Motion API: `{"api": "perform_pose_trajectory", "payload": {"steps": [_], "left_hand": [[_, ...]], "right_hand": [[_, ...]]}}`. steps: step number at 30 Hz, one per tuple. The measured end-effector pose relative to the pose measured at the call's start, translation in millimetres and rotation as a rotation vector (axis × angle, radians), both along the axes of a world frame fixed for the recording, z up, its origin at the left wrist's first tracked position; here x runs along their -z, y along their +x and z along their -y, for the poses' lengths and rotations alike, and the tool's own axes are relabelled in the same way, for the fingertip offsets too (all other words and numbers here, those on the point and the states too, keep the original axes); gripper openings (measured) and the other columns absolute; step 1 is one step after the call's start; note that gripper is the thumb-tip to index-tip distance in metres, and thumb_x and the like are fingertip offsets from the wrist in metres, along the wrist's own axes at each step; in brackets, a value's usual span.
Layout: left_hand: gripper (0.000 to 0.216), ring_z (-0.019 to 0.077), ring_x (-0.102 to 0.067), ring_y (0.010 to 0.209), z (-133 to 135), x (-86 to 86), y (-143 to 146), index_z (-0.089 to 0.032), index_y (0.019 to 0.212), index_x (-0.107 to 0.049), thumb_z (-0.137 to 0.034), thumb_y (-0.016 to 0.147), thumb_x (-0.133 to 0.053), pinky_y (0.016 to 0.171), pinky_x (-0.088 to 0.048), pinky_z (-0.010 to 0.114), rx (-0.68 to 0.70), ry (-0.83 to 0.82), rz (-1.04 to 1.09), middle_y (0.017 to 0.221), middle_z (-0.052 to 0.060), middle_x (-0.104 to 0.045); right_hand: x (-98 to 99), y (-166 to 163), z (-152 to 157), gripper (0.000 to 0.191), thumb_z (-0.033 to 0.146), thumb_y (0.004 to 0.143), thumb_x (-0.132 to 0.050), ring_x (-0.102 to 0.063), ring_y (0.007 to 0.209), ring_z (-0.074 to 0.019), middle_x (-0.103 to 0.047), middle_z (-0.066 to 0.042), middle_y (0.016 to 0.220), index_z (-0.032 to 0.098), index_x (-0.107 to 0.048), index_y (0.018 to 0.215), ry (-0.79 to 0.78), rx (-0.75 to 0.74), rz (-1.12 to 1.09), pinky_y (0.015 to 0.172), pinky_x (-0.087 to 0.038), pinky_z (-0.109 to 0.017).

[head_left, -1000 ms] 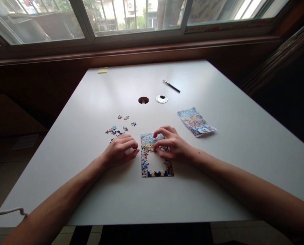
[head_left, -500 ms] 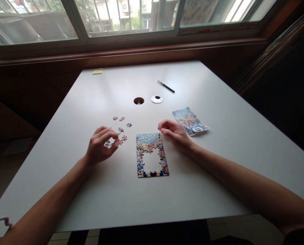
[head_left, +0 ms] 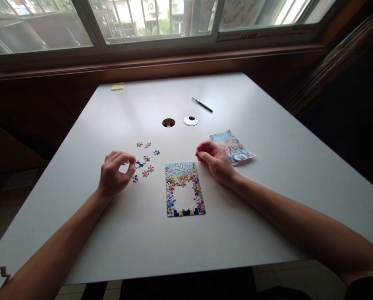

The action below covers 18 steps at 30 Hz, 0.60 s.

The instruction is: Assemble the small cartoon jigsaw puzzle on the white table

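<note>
A small colourful jigsaw puzzle (head_left: 184, 188) lies flat on the white table (head_left: 186, 241), with a blank gap in its lower middle. Several loose puzzle pieces (head_left: 145, 160) are scattered to its left. My left hand (head_left: 115, 171) hovers over those pieces, its fingers curled and pinched together on something I cannot make out. My right hand (head_left: 214, 161) rests just right of the puzzle's top edge, fingers curled in loosely, with nothing visible in them.
A printed picture sheet (head_left: 232, 146) lies right of my right hand. Farther back are a round cable hole (head_left: 168, 123), its silver cap (head_left: 190, 121), a black pen (head_left: 202, 105) and a yellow sticky pad (head_left: 117, 86). A window runs behind the table.
Both hands have left the puzzle. My left hand moved left to the loose pieces and pinched shut. My right hand drew back to the right of the puzzle's top.
</note>
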<state>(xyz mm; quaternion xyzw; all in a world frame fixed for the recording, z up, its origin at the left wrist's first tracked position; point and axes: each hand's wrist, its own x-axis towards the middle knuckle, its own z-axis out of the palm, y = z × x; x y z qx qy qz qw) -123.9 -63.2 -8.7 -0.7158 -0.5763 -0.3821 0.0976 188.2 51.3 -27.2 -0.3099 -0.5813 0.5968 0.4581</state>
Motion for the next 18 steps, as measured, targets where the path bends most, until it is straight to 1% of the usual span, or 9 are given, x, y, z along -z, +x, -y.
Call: {"api": "perform_pose_trajectory", "payload": {"steps": [4, 9, 12, 18], "left_hand": [[0.006, 0.0194, -0.062, 0.081, -0.5, 1.2, -3.7, -0.019, 0.080, -0.065, -0.014, 0.081, -0.063, 0.083, -0.049, 0.035, -0.031, -0.031, 0.023, 0.082, 0.002, -0.070], [0.015, 0.0193, -0.063, 0.088, -1.4, 2.1, -8.3, -0.019, 0.092, -0.070, -0.015, 0.088, -0.056, 0.088, -0.050, 0.034, -0.106, -0.119, 0.069, 0.090, 0.002, -0.072], [0.016, 0.0201, -0.064, 0.092, -2.2, 2.8, -9.7, -0.020, 0.094, -0.071, -0.018, 0.089, -0.056, 0.090, -0.050, 0.035, -0.136, -0.135, 0.070, 0.094, 0.002, -0.073], [0.016, 0.0212, -0.062, 0.098, -2.7, 5.6, -9.7, -0.022, 0.093, -0.073, -0.022, 0.091, -0.057, 0.095, -0.048, 0.038, -0.103, -0.163, 0.016, 0.100, 0.003, -0.072]], "right_hand": [[-0.4, 0.0, 0.5, 0.012, 0.016, 0.080, -0.065, -0.051, 0.069, -0.0116, -0.060, 0.000, 0.079, 0.019, -0.060, 0.090, -0.030, -0.012, -0.006, 0.065, -0.040, -0.029], [-2.9, -0.1, 2.0, 0.016, 0.014, 0.079, -0.065, -0.050, 0.070, -0.0113, -0.059, 0.001, 0.082, 0.020, -0.057, 0.092, -0.051, -0.007, -0.019, 0.066, -0.040, -0.029], [-3.2, 0.0, 2.2, 0.018, 0.013, 0.079, -0.066, -0.050, 0.069, -0.0111, -0.058, 0.001, 0.081, 0.020, -0.057, 0.092, -0.058, -0.015, -0.022, 0.065, -0.039, -0.029], [-0.3, 0.7, 1.3, 0.025, 0.013, 0.078, -0.066, -0.050, 0.072, -0.0125, -0.058, 0.001, 0.082, 0.022, -0.053, 0.098, -0.084, -0.025, -0.035, 0.066, -0.038, -0.029]]}}
